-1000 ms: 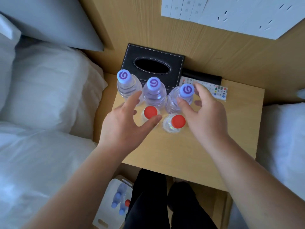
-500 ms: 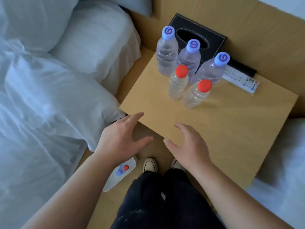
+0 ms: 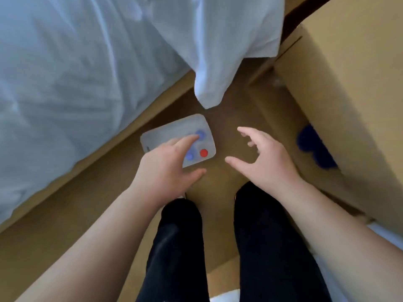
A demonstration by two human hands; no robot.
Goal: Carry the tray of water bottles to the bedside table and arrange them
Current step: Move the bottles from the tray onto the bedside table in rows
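Both hands (image 3: 214, 159) above floor tray (image 3: 161, 132)

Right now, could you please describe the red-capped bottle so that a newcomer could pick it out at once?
Find the white bed on the left; on the floor beside it lies a pale tray. The red-capped bottle stands at its near right corner, beside the left hand. The two other caps showing are blue.
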